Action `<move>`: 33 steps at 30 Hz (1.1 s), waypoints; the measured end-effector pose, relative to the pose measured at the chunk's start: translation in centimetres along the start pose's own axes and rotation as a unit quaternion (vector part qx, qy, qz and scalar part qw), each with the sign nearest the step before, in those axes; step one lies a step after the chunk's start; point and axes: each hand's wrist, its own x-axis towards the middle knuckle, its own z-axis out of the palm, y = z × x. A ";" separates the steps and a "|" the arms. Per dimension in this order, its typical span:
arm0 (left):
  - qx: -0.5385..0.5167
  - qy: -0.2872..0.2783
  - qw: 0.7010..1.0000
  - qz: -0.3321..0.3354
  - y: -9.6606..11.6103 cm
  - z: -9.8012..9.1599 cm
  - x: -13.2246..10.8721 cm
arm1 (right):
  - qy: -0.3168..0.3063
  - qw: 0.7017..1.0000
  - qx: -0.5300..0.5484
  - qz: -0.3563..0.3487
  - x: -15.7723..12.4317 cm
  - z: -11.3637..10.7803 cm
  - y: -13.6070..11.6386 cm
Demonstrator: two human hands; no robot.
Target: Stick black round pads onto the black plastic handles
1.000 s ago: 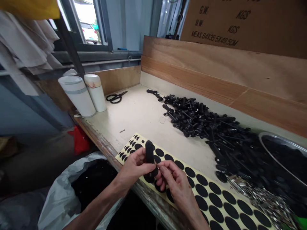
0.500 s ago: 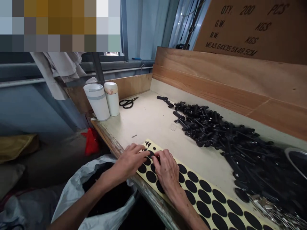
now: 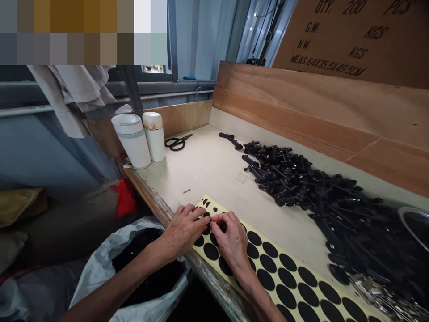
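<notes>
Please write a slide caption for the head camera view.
Left hand and right hand on a sheet of black round stickers, beside a heap of black plastic parts.

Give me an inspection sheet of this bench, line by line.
Surface: scuffed pale workbench top, worn front edge.
Job's things: yellow-backed sheet of black round stickers; heap of black plastic parts.
Clutter: black-handled scissors; two white tumblers; steel bowl.
Grippers: left hand and right hand meet over the stickers.
Cables: dark cord behind the backboard, thin and hard to make out.
Surroundings: open white sack below the bench edge; red bag on the floor; printed carton behind the plywood backboard.
</notes>
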 end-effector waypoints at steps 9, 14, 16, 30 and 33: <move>-0.100 -0.008 0.990 -0.099 0.1 -0.9 0.4 | -0.057 0.998 0.040 0.000 0.1 -1.4 -0.1; -0.135 0.027 0.986 -0.093 0.2 -1.0 0.3 | -0.029 0.998 0.022 0.057 0.7 -1.2 -0.3; -0.096 0.028 0.993 -0.056 0.4 -0.9 0.1 | -0.023 0.998 0.015 0.062 0.8 -0.9 -0.3; 0.047 -0.009 0.999 -0.010 1.1 -0.4 0.2 | -0.063 0.997 0.020 -0.029 0.3 -1.3 0.5; -0.040 0.017 0.997 -0.066 0.7 -0.8 0.2 | -0.070 0.997 0.021 -0.032 0.3 -1.5 0.6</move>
